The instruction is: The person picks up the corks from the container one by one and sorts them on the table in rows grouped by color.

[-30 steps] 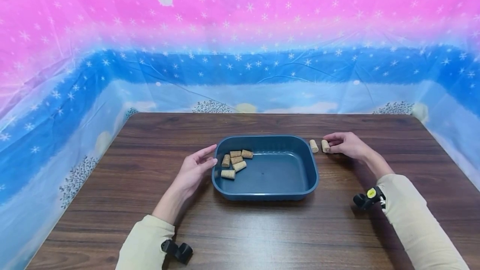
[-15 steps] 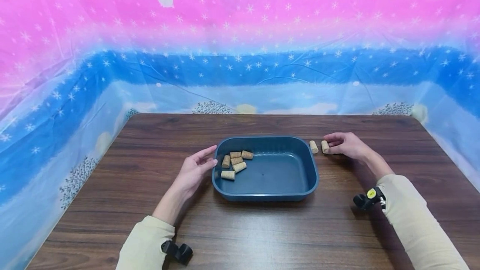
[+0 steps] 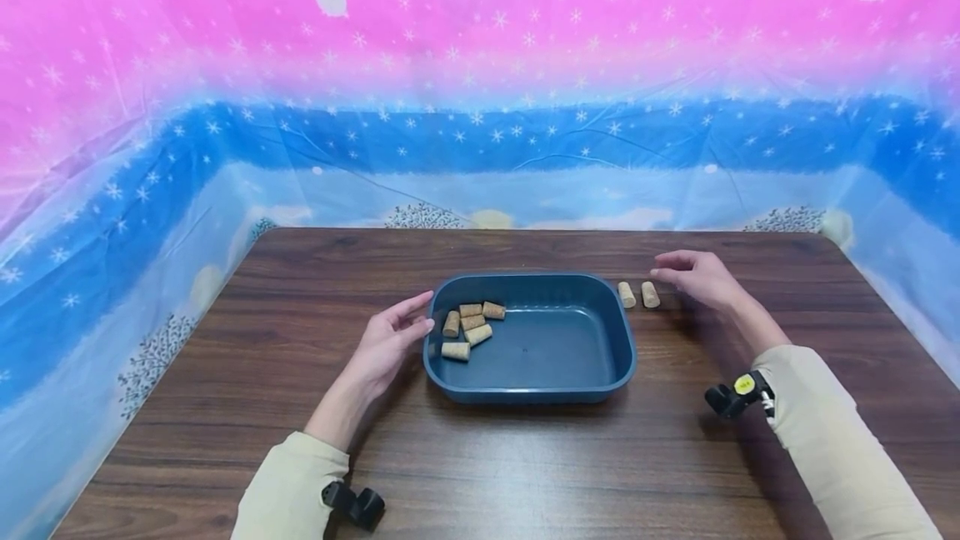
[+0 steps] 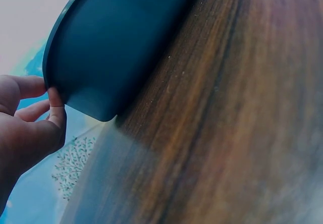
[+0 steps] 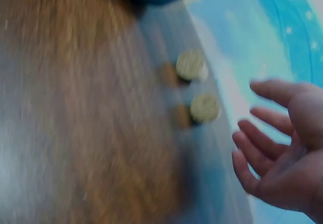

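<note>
A dark blue rectangular plastic basin (image 3: 528, 395) sits on the table. My left hand (image 3: 386, 346) is at its left end, thumb at the rim and a finger against the outer wall, pinching the edge; the left wrist view shows these fingers (image 4: 57, 114) up close. Several corks (image 3: 477, 334) lie in the left part of the basin. Two more corks stand upright side by side just past its right end, a nearer cork (image 3: 627, 295) and an outer cork (image 3: 650, 295). My right hand (image 3: 703, 280) hovers just right of the outer cork, fingers loose and holding nothing.
The dark wood table (image 3: 300, 273) ends at a rounded back edge. A pink and blue snowflake cloth (image 3: 480, 132) hangs behind it and along both sides. A black camera sits on each wrist, over pale sleeves (image 3: 832, 432).
My right hand has let go of the outer cork and moved slightly up and to the right, leaving it standing. The left hand and basin stay as they were.
</note>
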`<state>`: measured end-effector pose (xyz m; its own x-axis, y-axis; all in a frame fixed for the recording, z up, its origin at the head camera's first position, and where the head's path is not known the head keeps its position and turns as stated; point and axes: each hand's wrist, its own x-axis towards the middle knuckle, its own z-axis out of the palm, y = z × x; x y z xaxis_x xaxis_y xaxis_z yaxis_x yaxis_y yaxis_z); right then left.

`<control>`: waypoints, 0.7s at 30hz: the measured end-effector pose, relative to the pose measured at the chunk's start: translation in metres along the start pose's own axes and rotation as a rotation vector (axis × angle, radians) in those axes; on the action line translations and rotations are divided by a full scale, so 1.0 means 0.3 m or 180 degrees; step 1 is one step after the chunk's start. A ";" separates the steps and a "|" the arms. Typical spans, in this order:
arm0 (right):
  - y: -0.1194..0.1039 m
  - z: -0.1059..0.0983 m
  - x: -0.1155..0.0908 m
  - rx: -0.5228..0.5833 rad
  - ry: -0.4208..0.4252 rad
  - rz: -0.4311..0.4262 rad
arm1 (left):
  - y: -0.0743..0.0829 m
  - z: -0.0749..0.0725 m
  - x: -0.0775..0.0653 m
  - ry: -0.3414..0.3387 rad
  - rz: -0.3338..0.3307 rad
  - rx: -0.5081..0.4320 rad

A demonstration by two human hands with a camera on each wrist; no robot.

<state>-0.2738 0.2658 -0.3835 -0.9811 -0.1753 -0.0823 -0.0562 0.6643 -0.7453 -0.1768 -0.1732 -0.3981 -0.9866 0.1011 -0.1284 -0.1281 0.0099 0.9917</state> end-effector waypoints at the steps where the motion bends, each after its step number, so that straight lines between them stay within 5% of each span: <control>1: -0.015 -0.001 -0.001 -0.0038 0.0048 0.0007 | 0.000 0.000 0.000 -0.0003 0.0005 0.0004; 21: -0.294 0.123 -0.042 0.0003 0.0101 -0.0525 | -0.006 -0.002 0.002 -0.0033 0.0031 -0.0035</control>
<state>-0.2495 0.1825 -0.3412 -0.9639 -0.2590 0.0623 -0.2169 0.6277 -0.7476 -0.1772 -0.1738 -0.4000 -0.9866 0.1116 -0.1188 -0.1198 -0.0021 0.9928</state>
